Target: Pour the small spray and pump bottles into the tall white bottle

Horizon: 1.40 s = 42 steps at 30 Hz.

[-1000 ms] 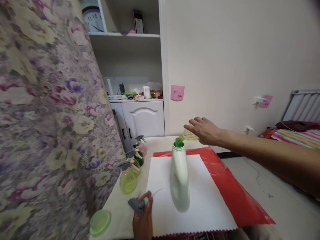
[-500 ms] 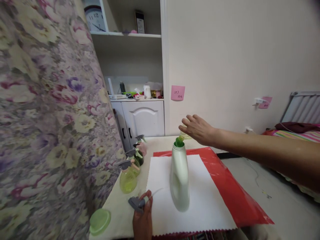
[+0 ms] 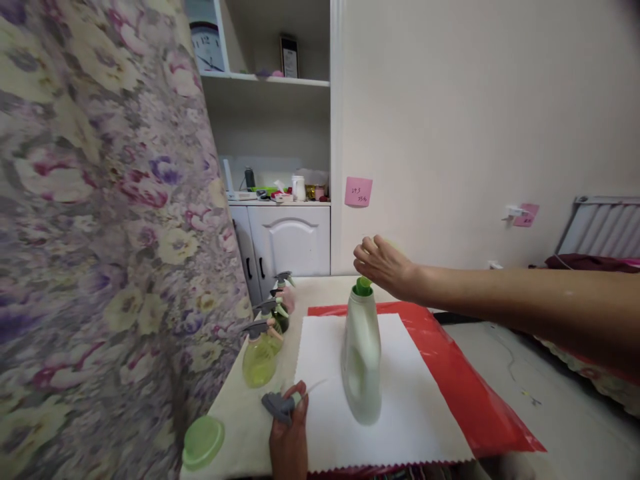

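My left hand (image 3: pixel 290 430) is closed on a grey trigger spray head (image 3: pixel 281 405), whose thin pale dip tube points right over the white sheet (image 3: pixel 323 427). On that sheet a pale green detergent jug (image 3: pixel 363 360) stands upright, uncapped, with a green rim. Above its mouth my right hand (image 3: pixel 383 263) is wrapped round an upturned clear yellowish spray bottle (image 3: pixel 364 283). The bottle's neck meets the green opening; most of its body is hidden behind my fingers. Near my left hand stand filled spray bottles, the closest a yellow-green one (image 3: pixel 259 363).
A light green round cap (image 3: pixel 203 441) lies at the table's front left corner. Red plastic sheeting (image 3: pixel 470 387) sticks out under the white sheet. A floral curtain (image 3: pixel 115 267) hangs along the left, a white cabinet (image 3: pixel 295 240) stands behind, and the wall (image 3: pixel 450 133) borders the table's back.
My right hand has rolled over a little and the bottle is tipped further into the jug's mouth, hiding more of it. The left hand keeps its spray head; the view has shifted slightly.
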### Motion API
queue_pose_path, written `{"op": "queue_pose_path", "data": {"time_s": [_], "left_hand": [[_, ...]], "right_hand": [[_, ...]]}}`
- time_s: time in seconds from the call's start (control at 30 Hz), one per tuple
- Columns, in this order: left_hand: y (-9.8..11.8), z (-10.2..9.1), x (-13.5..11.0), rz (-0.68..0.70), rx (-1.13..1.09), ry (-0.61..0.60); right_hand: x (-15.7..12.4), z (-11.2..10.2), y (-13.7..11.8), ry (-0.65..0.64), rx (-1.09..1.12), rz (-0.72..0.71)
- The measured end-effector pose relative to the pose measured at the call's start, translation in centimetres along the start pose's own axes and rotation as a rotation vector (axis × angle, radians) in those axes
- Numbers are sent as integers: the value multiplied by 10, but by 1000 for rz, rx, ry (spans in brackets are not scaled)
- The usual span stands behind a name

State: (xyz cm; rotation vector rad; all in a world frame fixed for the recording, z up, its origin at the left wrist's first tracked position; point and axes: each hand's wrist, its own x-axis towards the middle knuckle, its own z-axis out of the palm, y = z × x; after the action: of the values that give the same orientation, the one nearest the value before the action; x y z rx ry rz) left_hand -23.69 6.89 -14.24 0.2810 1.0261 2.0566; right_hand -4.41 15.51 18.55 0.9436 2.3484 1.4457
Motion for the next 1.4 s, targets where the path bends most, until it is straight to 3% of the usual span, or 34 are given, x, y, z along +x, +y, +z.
{"op": "queue_pose_path", "data": {"time_s": [0.33,0.7,1.2,1.4], "left_hand": [[-5,-4,6,-56,-63,-25],[-9,-9,10,-47,-46,-62],[-5,-17,7,-19,-112,-117],[7,-22,6,10,-160,-75]], "right_hand": [[-12,-8,-27,-3,-59,-9],[-21,-5,-21,-3,-7,2],[-41,45,-19,143,246,153],[-58,68,-18,203,626,308]]}}
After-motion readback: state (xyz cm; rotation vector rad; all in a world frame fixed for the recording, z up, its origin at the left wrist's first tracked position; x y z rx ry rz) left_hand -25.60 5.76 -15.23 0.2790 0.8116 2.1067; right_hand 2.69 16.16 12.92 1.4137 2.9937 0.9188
